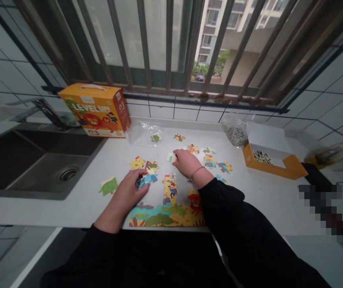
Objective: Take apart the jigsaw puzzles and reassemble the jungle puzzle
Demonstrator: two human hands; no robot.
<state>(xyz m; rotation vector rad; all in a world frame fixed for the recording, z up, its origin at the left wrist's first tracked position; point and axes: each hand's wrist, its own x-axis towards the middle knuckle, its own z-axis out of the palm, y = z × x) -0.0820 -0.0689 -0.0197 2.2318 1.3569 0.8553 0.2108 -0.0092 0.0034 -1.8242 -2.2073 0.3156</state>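
Observation:
A partly joined jigsaw puzzle (pixel 159 218) lies along the counter's front edge, with a column of joined pieces (pixel 170 190) rising from its middle. My left hand (pixel 131 190) rests left of that column, its fingers curled around a blue puzzle piece (pixel 149 180). Farther back, my right hand (pixel 187 163) has its fingertips closed on a light puzzle piece (pixel 170 157), partly hidden by the fingers. Yellow and red loose pieces (pixel 137 162) lie just beyond my left hand. Several more loose pieces (pixel 210 162) are scattered right of my right wrist. A green piece (pixel 109 186) sits by my left forearm.
An orange puzzle box (pixel 96 112) stands at the back left beside the sink (pixel 39 164). Near it lies a clear plastic bag (pixel 143 134). At the right are a bag of small pieces (pixel 236 134) and an open orange box (pixel 273 166). A barred window (pixel 168 48) is behind.

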